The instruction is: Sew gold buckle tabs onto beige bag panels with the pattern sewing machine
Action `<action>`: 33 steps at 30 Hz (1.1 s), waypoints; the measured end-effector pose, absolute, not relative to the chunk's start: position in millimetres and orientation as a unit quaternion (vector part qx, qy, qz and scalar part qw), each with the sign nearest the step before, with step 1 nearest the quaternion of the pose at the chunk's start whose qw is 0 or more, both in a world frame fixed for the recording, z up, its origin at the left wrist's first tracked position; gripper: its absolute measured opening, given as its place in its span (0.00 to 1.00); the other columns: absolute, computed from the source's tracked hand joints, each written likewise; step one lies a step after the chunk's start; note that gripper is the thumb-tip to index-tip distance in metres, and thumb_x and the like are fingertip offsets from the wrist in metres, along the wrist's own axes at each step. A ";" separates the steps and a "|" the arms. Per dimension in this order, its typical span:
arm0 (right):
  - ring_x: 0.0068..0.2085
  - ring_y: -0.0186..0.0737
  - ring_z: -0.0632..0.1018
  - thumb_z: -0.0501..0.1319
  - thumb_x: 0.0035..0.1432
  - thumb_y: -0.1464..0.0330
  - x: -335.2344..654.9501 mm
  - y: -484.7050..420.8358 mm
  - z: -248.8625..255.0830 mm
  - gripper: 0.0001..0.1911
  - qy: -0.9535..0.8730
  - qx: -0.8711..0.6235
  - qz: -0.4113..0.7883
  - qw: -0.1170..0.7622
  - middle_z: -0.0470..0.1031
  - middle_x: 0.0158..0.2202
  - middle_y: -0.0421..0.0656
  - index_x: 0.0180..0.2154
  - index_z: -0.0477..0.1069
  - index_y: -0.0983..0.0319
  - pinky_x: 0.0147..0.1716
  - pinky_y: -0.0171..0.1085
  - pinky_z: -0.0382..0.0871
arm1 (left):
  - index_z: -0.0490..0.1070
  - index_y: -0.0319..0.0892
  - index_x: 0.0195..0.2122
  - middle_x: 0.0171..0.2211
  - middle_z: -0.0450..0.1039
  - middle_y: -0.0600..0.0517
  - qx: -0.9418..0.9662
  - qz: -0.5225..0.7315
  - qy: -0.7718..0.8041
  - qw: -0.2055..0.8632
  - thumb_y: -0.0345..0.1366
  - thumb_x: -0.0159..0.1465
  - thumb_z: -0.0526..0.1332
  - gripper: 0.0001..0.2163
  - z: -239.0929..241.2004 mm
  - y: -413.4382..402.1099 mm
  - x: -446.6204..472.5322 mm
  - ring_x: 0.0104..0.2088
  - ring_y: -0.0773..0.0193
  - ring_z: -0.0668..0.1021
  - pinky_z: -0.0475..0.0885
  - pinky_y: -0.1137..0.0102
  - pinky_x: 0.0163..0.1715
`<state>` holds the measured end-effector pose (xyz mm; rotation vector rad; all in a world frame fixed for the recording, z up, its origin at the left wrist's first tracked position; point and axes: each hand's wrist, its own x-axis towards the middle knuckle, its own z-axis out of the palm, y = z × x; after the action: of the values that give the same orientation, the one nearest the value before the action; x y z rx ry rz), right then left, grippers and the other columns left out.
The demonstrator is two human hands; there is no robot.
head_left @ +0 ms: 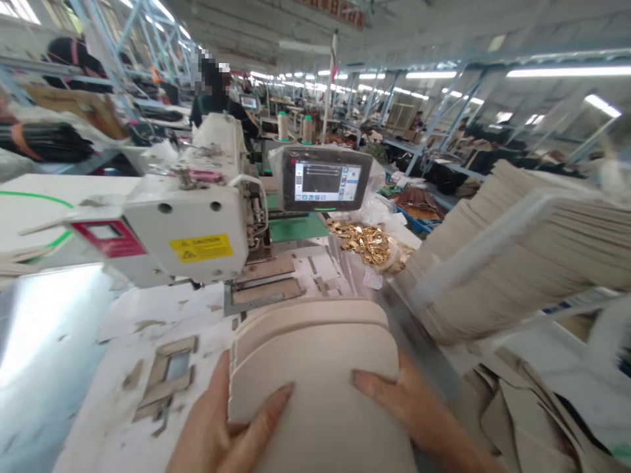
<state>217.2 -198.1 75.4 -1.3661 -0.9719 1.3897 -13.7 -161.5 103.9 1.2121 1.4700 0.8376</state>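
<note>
Both hands hold a beige panel (315,368) with a rounded far edge; a second curved layer shows along its top. My left hand (236,420) grips the left side, thumb lying on the face and fingers hidden behind. On the right side, my right hand (399,401) is closed the same way, its thumb pressed on the face. Just beyond the panel is a metal clamp frame (263,295) with beige strips, under the head of a white sewing machine (187,223). A small beige frame-shaped template (170,374) lies on the white table left of my left hand.
A control screen (325,180) stands behind the machine, near two thread spools (282,126). Gold metal pieces (367,243) lie in a heap at the right. A tied stack of beige panels (522,249) leans farther right, above loose beige pieces (527,420). Another person (217,98) is beyond the machine.
</note>
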 end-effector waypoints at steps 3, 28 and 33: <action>0.36 0.49 0.82 0.67 0.52 0.54 229.6 -186.1 78.6 0.36 -0.339 -0.526 0.682 0.379 0.80 0.41 0.47 0.59 0.63 0.59 0.35 0.45 0.77 | 0.65 0.43 0.51 0.41 0.80 0.45 0.535 0.271 0.616 0.511 0.59 0.55 0.58 0.29 93.3 -161.4 -14.2 0.41 0.49 0.81 0.79 0.61 0.35; 0.57 0.56 0.70 0.61 0.59 0.59 228.1 -179.5 44.7 0.37 -0.697 -0.646 0.232 0.208 0.65 0.59 0.54 0.66 0.54 0.61 0.55 0.53 0.66 | 0.73 0.44 0.51 0.49 0.77 0.47 0.825 0.281 0.490 0.031 0.53 0.65 0.53 0.23 25.2 -136.3 -63.7 0.46 0.55 0.79 0.77 0.62 0.47; 0.61 0.54 0.66 0.59 0.61 0.61 226.6 -188.2 31.5 0.31 -0.747 -0.606 0.136 0.236 0.63 0.61 0.52 0.64 0.58 0.59 0.58 0.51 0.64 | 0.76 0.46 0.43 0.42 0.80 0.51 0.852 0.339 0.397 -0.022 0.40 0.65 0.58 0.10 29.2 -133.5 -61.8 0.46 0.57 0.78 0.76 0.63 0.48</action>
<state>226.6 -188.2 31.5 -1.6632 -2.0487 0.3724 -61.8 -133.5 29.2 2.7158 1.2662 1.0798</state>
